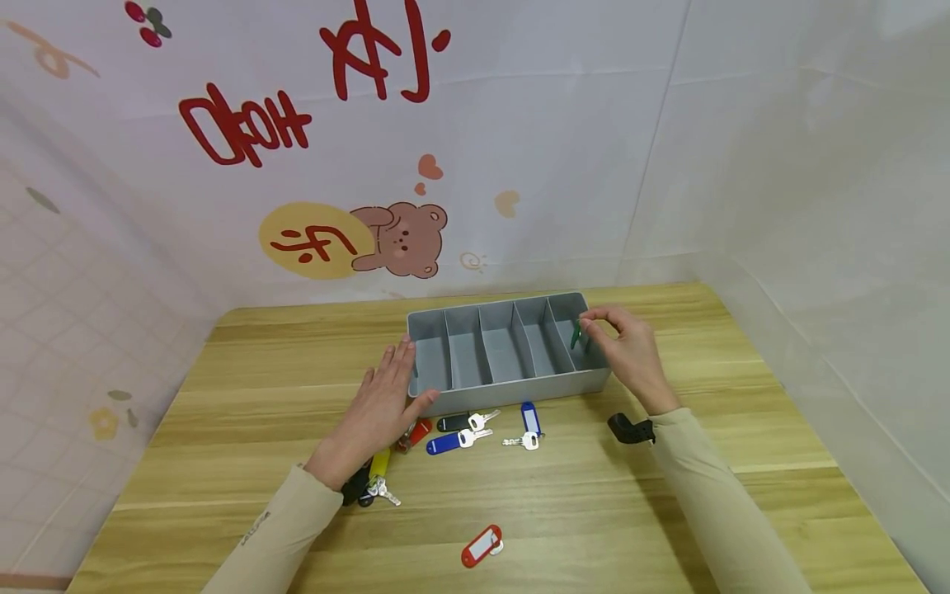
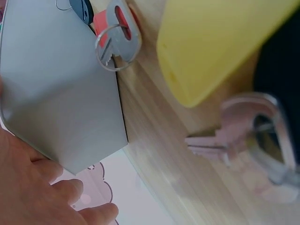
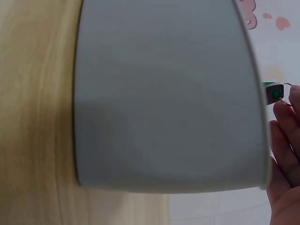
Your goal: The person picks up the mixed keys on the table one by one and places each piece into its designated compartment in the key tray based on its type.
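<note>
A grey divided tray [image 1: 519, 393] stands on the table, its several compartments side by side. Over the rightmost compartment, my right hand [image 1: 629, 353] pinches a green key tag [image 1: 576, 335], which hangs down inside the walls. In the right wrist view the tag [image 3: 273, 93] shows past the tray's rim, its metal ring at the fingertips. Whether a key hangs on it is hard to see. My left hand [image 1: 380, 399] rests against the tray's left end with straight fingers, the thumb out by the front wall.
In front of the tray lie keys with a black tag [image 1: 453, 423], two blue tags [image 1: 444, 444] [image 1: 529, 418] and a red tag [image 1: 420, 431]. A yellow tag [image 1: 380, 463] lies by the left wrist. Another red tag [image 1: 482, 545] lies nearer. A printed sheet [image 1: 564, 165] hangs behind.
</note>
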A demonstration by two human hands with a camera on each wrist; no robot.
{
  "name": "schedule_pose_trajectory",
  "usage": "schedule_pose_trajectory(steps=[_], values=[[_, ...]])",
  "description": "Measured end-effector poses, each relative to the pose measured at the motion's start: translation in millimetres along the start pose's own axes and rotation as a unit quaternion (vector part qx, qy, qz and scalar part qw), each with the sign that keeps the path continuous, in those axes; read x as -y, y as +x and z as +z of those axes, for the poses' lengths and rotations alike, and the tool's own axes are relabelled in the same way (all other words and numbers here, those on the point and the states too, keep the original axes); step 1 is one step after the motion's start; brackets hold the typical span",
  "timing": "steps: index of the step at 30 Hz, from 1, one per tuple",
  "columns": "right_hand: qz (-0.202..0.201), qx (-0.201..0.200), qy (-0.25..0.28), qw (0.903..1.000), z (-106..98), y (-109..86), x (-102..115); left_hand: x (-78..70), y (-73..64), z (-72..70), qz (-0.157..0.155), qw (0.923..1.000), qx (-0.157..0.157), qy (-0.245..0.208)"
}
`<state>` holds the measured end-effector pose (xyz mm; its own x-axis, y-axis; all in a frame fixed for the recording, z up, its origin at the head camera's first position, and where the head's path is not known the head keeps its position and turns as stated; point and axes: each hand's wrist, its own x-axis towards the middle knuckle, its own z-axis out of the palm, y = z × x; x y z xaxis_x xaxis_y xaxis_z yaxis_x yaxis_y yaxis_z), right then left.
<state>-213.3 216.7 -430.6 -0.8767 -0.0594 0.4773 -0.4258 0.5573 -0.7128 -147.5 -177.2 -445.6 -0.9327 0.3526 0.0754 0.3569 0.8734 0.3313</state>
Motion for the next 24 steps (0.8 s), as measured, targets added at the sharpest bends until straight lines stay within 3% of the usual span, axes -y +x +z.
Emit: schedule_pose_trajectory(steps=[10, 24], values=[[-0.050, 0.026, -0.030, 0.9980, 7, 0.6, -13, 1.1, 1.3, 2.4, 0.001, 1.0000, -0.002, -0.006], [-0.024, 0.054, -0.054, 0.9967, 8, -1.8, -22, -3.5, 6.4, -3.7, -0.004, 0.9994, -0.013, -0.031]])
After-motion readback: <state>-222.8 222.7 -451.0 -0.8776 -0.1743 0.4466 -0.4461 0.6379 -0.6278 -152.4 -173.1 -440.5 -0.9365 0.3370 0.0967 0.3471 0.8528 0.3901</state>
